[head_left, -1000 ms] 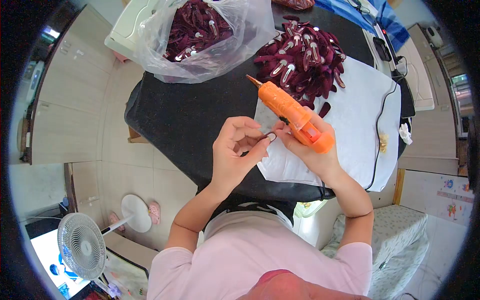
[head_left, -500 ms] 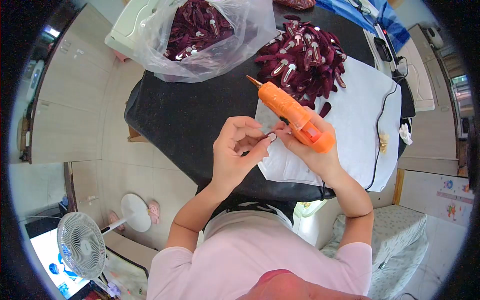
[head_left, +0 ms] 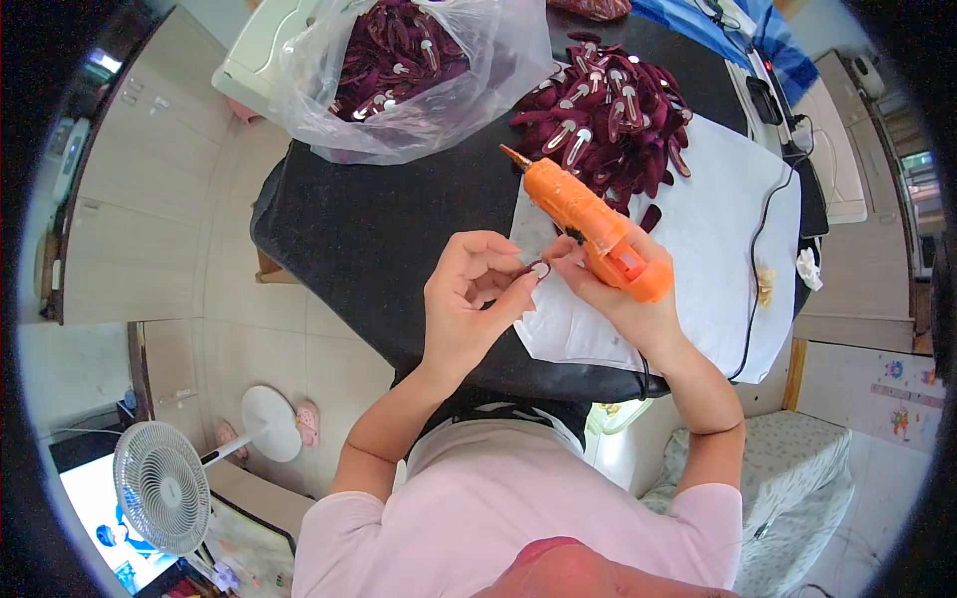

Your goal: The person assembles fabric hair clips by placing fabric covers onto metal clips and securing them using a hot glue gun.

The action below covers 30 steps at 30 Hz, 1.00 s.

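Between the thumb and fingertips of my left hand is a small burgundy hair clip with a pale, shiny spot. My right hand is wrapped round an orange glue gun, its nozzle tilted up to the left, away from the clip. Thumb and forefinger of that hand come close to the clip; whether they touch it I cannot tell. Beyond the gun lies a heap of burgundy hair clips, several showing silver metal. White paper is spread beneath the right hand.
A clear plastic bag full of similar burgundy clips stands at the back left of the black-covered table. A black cord runs down the paper's right side. Crumpled tissue lies at the right edge. A white fan stands lower left.
The glue gun has shifted slightly to the right, and my right fingers have drawn a little away from the clip. My left hand has hardly moved.
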Tool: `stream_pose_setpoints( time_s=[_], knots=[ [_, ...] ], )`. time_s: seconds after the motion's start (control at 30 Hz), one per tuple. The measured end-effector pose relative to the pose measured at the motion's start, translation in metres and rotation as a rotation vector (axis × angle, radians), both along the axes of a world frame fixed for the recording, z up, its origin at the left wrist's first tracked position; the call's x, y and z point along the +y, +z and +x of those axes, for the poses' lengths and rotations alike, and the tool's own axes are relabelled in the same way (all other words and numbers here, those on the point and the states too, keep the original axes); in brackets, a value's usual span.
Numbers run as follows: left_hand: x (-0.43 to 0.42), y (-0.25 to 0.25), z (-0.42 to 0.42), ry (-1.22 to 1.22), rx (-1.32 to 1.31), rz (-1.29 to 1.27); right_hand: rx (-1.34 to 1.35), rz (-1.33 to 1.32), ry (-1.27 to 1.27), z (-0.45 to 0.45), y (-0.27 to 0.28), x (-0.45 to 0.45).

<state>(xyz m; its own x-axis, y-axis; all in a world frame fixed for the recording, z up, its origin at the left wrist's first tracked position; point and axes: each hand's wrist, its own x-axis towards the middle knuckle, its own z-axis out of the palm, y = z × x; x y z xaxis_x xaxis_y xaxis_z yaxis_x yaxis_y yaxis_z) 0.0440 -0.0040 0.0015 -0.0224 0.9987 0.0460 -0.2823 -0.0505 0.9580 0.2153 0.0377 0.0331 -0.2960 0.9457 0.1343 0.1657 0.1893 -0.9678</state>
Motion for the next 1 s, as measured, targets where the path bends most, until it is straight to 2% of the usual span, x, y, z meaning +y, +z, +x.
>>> stream_pose_setpoints(
  time_s=[0.3,0.5,0.6,0.7,0.8,0.83,1.0],
  knots=[
    [-0.001,-0.001,0.000,-0.009,0.010,0.001,-0.175,0.050,-0.008,0.006,-0.008,0.002],
    [-0.001,0.001,0.000,0.001,-0.014,-0.015,0.089,-0.066,-0.036,0.000,-0.006,0.001],
    [-0.001,0.001,0.000,0.010,-0.014,-0.011,0.007,-0.007,-0.012,0.001,-0.005,0.002],
    [-0.001,-0.002,-0.002,0.002,-0.013,-0.011,0.081,-0.067,0.001,0.001,-0.007,0.002],
    [-0.001,0.001,-0.002,0.000,-0.015,-0.025,0.071,-0.302,-0.089,0.005,0.015,0.001],
    [-0.001,0.002,-0.001,0.003,-0.016,-0.032,0.130,-0.233,-0.103,0.005,0.009,0.005],
    [0.000,0.006,0.003,0.039,-0.051,-0.059,0.406,-0.337,-0.150,0.009,0.019,0.014]
  ],
)
